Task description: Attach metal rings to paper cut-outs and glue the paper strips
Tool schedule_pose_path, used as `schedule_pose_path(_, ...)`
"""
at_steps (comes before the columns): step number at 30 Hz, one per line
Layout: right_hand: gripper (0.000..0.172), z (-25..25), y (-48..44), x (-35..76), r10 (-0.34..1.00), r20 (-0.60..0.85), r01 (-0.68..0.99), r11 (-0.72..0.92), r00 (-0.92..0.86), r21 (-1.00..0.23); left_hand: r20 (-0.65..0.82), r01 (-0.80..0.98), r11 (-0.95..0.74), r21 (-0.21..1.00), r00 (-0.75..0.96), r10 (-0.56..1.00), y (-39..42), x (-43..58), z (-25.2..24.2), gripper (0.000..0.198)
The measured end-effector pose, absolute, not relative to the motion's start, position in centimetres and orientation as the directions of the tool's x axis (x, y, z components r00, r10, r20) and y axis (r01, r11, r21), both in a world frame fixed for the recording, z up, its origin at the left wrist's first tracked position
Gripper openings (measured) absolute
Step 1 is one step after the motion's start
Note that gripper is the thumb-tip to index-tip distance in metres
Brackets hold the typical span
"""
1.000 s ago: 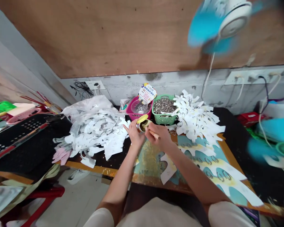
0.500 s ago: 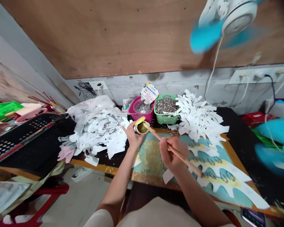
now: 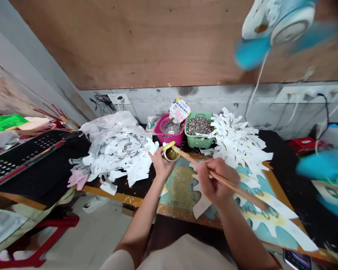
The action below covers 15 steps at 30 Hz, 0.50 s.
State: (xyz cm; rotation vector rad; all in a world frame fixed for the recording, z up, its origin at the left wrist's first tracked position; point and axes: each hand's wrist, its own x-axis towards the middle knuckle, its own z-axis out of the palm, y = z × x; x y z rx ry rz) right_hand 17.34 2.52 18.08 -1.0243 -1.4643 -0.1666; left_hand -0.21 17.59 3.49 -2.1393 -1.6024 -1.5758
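My left hand [image 3: 161,165] is closed around a small white jar [image 3: 171,153], tilted, with a yellowish substance inside and a yellow piece at its rim. A long wooden brush [image 3: 228,182] is gripped in my right hand [image 3: 218,180], its tip at the jar's mouth. Below my hands lies a teal board [image 3: 180,187] with yellow stains. To its right, white cut sheets [image 3: 290,232] with metal rings and yellow smears lie on the board. Part of another white sheet [image 3: 201,206] shows beside my right hand.
Behind the jar stand a pink basket [image 3: 169,138] and a green basket [image 3: 199,141] of metal rings. White cut-outs are heaped at left [image 3: 124,150] and right [image 3: 236,138]. A fan [image 3: 291,28] spins at upper right. A black crate [image 3: 30,157] stands far left.
My right hand and the brush's rear end have moved right, and more of the white sheet beside that hand shows. The jar remains in my left hand with the brush tip at it.
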Motion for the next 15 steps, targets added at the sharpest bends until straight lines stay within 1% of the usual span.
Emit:
schedule_pose_path(3,0.027,16.2,6.2,15.9,0.543,0.840,0.710,0.589,0.006,-0.386,0.739,0.723,-0.488,0.490,-0.048,0.672,17.1,0.0,3.8,0.064)
schedule_pose_path(5,0.027,14.8,8.5,15.0,0.582,0.811,0.726,0.581,-0.056,-0.367,0.752,0.716,-0.502,0.485,-0.048,0.657,16.8,0.2,4.0,0.058)
schedule_pose_path(7,0.025,13.7,10.1,14.4,0.632,0.774,0.726,0.553,-0.045,-0.409,0.761,0.713,-0.512,0.478,-0.046,0.647,16.6,0.2,4.1,0.053)
schedule_pose_path(8,0.025,13.3,10.5,14.3,0.663,0.748,0.704,0.535,-0.007,-0.467,0.765,0.714,-0.515,0.474,-0.043,0.643,16.5,0.2,4.1,0.052)
schedule_pose_path(9,0.025,12.9,10.8,14.2,0.701,0.712,0.655,0.516,0.048,-0.552,0.766,0.717,-0.517,0.468,-0.038,0.642,16.5,0.1,4.0,0.053)
schedule_pose_path(10,0.025,12.6,10.9,14.3,0.741,0.660,0.572,0.491,0.122,-0.657,0.768,0.720,-0.517,0.464,-0.035,0.640,16.5,0.0,4.0,0.055)
schedule_pose_path(12,0.027,12.1,10.7,14.5,0.804,0.514,0.314,0.426,0.300,-0.849,0.768,0.727,-0.512,0.458,-0.033,0.640,16.7,-0.1,3.9,0.061)
schedule_pose_path(13,0.029,11.9,10.4,14.7,0.816,0.432,0.172,0.397,0.384,-0.902,0.765,0.730,-0.506,0.460,-0.036,0.643,16.8,-0.2,3.9,0.063)
schedule_pose_path(15,0.031,11.6,9.6,15.0,0.799,0.305,-0.040,0.378,0.519,-0.925,0.744,0.731,-0.488,0.476,-0.038,0.668,17.0,-0.1,3.9,0.068)
